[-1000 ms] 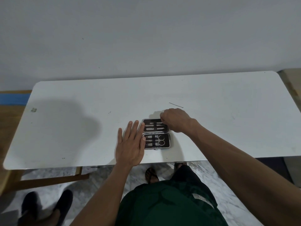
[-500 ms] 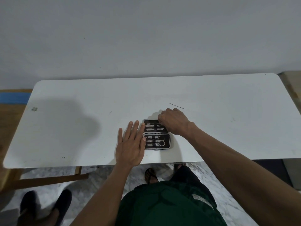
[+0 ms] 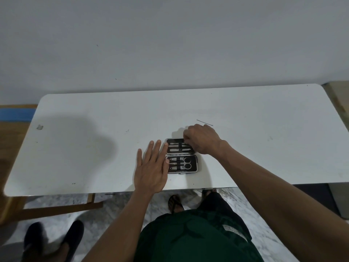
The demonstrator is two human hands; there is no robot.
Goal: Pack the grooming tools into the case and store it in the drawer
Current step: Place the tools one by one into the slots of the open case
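A small black grooming case [image 3: 181,156] lies open flat on the white table [image 3: 94,148], near its front edge. Both halves hold silver tools under straps; scissors [image 3: 187,163] sit in the near half. My left hand [image 3: 152,168] lies flat on the table with fingers spread, fingertips touching the case's left edge. My right hand [image 3: 201,138] is curled over the far half's right end, fingertips pinched at a tool there; what they hold is hidden. A thin metal tool [image 3: 204,122] lies loose on the table just beyond my right hand.
The table stands against a plain grey wall. Below its front edge are a marble floor, a wooden frame [image 3: 56,210] at left, my sandalled foot [image 3: 175,204], and another person's dark shoes [image 3: 54,241] at bottom left.
My right hand has shifted slightly left and down over the far half of the case. My left hand stays put.
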